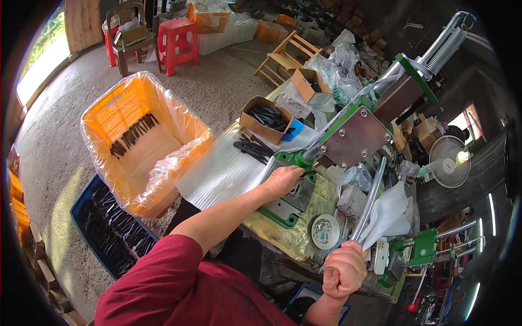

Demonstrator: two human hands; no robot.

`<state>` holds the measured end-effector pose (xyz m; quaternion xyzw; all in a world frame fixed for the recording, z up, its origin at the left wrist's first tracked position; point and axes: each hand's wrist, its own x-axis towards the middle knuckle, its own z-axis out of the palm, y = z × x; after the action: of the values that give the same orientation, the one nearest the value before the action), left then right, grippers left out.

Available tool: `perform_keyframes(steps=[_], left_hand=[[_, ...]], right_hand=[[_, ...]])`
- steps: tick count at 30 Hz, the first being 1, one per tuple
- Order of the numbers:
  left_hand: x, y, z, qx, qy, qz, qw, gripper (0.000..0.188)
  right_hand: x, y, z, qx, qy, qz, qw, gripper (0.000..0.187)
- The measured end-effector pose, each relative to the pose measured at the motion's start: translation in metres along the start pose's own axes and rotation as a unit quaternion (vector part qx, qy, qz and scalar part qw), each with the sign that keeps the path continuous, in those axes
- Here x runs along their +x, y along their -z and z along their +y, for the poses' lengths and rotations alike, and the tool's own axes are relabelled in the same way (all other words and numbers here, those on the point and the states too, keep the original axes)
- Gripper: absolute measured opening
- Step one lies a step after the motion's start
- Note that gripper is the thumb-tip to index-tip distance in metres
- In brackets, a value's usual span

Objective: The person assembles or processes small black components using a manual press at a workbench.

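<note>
My right hand (345,269) is wrapped round the lower end of a long metal lever (371,198) of the green hand press (356,138). My left hand (284,182) is at the press's base plate (288,204), below the press head, with its fingers curled. What those fingers pinch, if anything, is hidden. Beside it, several slim black pieces (254,148) lie loose by a white ribbed sheet (209,176). An open cardboard box (256,103) just behind them holds more dark pieces.
A plastic-lined orange crate (187,149) on my left holds a row of black pieces. Below it sits a blue tray (81,209) full of dark pieces. Right of the base are a small round dish (326,232) and a second green press (424,247). A fan (448,163) stands further right.
</note>
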<state>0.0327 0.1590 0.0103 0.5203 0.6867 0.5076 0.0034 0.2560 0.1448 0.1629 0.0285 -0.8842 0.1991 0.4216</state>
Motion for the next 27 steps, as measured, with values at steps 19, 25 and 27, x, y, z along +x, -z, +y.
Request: perform_keyframes(steps=[19,25,27], left_hand=[[-0.031,0.084,-0.017,0.11,0.063,-0.053,0.99,0.021],[-0.072,0.132,-0.058,0.265,0.105,-0.177,0.942,0.013],[-0.08,0.133,-0.065,0.273,0.103,-0.191,0.937,0.011]], right_hand=[[-0.003,-0.004,0.0,0.036,-0.007,0.045,0.998,0.035],[-0.004,-0.004,-0.003,0.032,-0.022,0.049,0.998,0.037],[-0.004,-0.004,-0.002,0.032,-0.024,0.051,0.998,0.038]])
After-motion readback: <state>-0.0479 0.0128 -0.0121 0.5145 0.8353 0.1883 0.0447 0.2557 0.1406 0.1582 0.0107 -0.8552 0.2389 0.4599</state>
